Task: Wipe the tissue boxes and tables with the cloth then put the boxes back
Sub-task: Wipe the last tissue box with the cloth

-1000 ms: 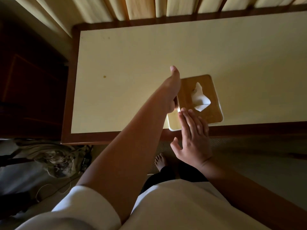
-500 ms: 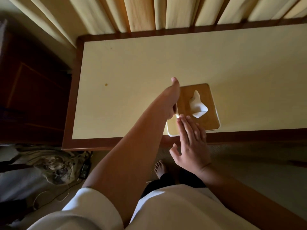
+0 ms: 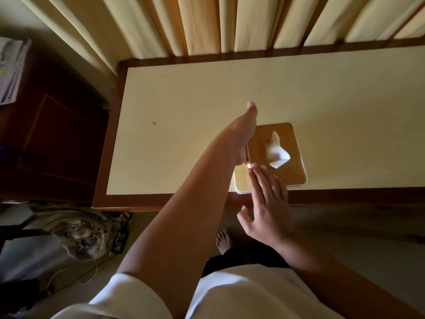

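Tissue box (image 3: 264,139): set at near edge of counter (image 3: 184,134), well apart from its L end; wooden lid on top, white base below, the base reaching onto the brown border strip.
Tissue (image 3: 277,153): white, pulled up through the lid slot, standing crumpled.
L hand (image 3: 243,137): stretched out over counter, seen edge-on, laid along L side of the box & touching it; one digit pointed toward far edge.
L grip: cannot be told; remaining fingers are hidden behind the hand itself.
R hand (image 3: 269,208): brought in from the near edge, palm down; fingertips laid on the near-L corner of the lid.
R grip: fingers straight & pressed together, thumb spread off to the L; nothing pinched.
Counter surface: pale cream w/ dark wood border; a small brownish spot (image 3: 154,122) is seen toward the L end, another tiny one nearer the far-L corner.
Far edge: pleated yellow curtains (image 3: 207,24) hung just behind it.
L of counter: dark wood cabinet (image 3: 53,139).
Floor: a bare foot (image 3: 224,241) is seen below the near edge; a crumpled bag w/ cables (image 3: 78,229) lies off the near-L corner.
Clothing: white sleeve (image 3: 128,295) at L upper arm.
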